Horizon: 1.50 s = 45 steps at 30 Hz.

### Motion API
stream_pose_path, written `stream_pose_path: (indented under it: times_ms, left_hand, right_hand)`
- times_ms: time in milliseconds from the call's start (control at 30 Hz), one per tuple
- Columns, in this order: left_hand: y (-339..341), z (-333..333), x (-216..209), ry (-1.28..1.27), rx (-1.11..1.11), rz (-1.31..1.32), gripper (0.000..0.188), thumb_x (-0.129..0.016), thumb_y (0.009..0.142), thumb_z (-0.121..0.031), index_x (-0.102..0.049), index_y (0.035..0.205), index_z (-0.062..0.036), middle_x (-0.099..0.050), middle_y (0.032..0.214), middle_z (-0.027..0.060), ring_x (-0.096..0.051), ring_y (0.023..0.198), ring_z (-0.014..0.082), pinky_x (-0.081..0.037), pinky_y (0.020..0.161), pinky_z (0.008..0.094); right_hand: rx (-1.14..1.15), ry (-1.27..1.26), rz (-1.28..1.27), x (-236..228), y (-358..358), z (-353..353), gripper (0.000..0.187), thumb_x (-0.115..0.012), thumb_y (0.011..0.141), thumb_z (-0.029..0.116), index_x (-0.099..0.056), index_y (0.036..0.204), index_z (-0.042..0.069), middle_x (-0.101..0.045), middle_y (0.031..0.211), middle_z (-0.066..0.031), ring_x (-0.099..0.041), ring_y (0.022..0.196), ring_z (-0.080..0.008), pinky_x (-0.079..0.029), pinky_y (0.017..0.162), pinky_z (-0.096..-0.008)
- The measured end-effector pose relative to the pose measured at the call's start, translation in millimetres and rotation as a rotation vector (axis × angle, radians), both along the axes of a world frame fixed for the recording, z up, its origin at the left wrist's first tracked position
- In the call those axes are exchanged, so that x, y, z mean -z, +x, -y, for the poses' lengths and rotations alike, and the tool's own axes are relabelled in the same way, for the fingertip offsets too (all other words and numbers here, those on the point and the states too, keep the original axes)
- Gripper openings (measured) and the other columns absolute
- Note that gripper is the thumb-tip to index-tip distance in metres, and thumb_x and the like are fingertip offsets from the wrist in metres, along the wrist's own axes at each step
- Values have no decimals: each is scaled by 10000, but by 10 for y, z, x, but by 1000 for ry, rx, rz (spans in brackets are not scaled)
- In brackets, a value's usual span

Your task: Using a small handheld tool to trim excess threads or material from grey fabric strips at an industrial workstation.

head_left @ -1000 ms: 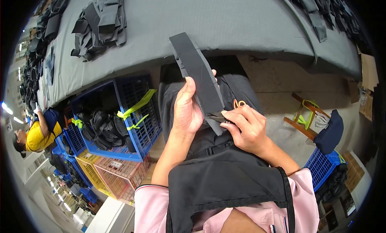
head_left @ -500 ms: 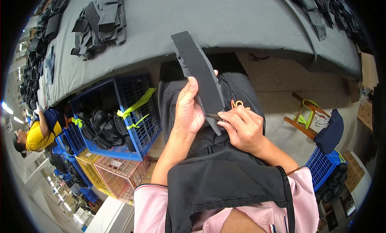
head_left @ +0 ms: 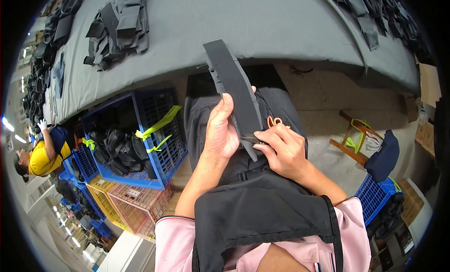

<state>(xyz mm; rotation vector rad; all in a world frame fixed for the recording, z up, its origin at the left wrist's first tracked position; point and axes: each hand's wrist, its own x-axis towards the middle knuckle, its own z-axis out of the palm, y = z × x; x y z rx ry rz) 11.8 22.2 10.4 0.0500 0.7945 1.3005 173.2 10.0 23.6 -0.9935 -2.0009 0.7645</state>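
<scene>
A long dark grey fabric strip [head_left: 236, 89] with raw, folded edges slants over my lap, its far end lifted toward the table. My left hand [head_left: 221, 131] is closed around the strip's left side, thumb on top and fingertips showing at its right edge. My right hand [head_left: 285, 151] pinches a thin, dark, pointed metal tool [head_left: 251, 138] against the strip's near end. Just beyond the right knuckles appear orange handle loops [head_left: 275, 122], like those of small scissors; whether they join the tool is hidden. Black fabric [head_left: 243, 197] covers my lap and chest.
Ahead is a grey cloth-covered table [head_left: 262, 28] with a pile of grey strips [head_left: 123, 26]. To the left stand a blue crate [head_left: 161, 150] of black pieces and a pink crate [head_left: 140, 204]. A wooden stool [head_left: 358, 136] is at right. A person in yellow [head_left: 42, 157] works far left.
The view has shifted slightly. The pointed tool now lies flatter against the strip, with less of its tip showing. Both hands keep their hold.
</scene>
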Motion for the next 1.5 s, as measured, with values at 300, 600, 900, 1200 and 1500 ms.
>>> stream_pose_path:
  times_ms: [300, 600, 900, 1200, 1500]
  left_hand:
    - [10, 58, -56, 19, 37, 16, 456, -470, 933, -324, -455, 1239, 13, -549, 1193, 170, -586, 1021, 245, -509, 850, 384]
    - [10, 101, 9, 17, 45, 110, 447, -467, 936, -314, -451, 1248, 5, -533, 1217, 176, -568, 1053, 260, -485, 891, 387]
    - [-60, 78, -12, -47, 38, -9, 439, -476, 934, -307, -491, 1218, 26, -542, 1214, 180, -557, 1066, 242, -461, 923, 377]
    - [0, 77, -56, -79, 54, -25, 433, -465, 940, -304, -494, 1207, 35, -554, 1192, 188, -578, 1031, 249, -495, 879, 365]
    - [-4, 114, -22, -90, 65, 34, 440, -462, 942, -300, -479, 1215, 45, -559, 1178, 188, -580, 1025, 251, -513, 846, 369]
  right_hand:
    - [96, -237, -41, -93, -3, -285, 251, -725, 676, 55, -621, 903, 35, -541, 780, -64, -578, 580, -190, -458, 499, -293]
    - [28, 47, 6, 27, -47, -307, 278, -750, 627, 34, -655, 887, 40, -529, 705, -61, -538, 575, -194, -446, 500, -286]
    - [126, -76, -46, 36, 119, -191, 252, -741, 635, 13, -639, 864, 42, -531, 729, -64, -526, 550, -162, -442, 487, -276]
    - [184, -88, -23, 106, 126, -219, 265, -742, 649, 13, -634, 890, 27, -541, 765, -72, -531, 540, -139, -446, 475, -256]
    - [206, -71, -86, 98, 154, -183, 214, -729, 661, 6, -637, 855, 14, -530, 737, -70, -522, 559, -145, -424, 476, -260]
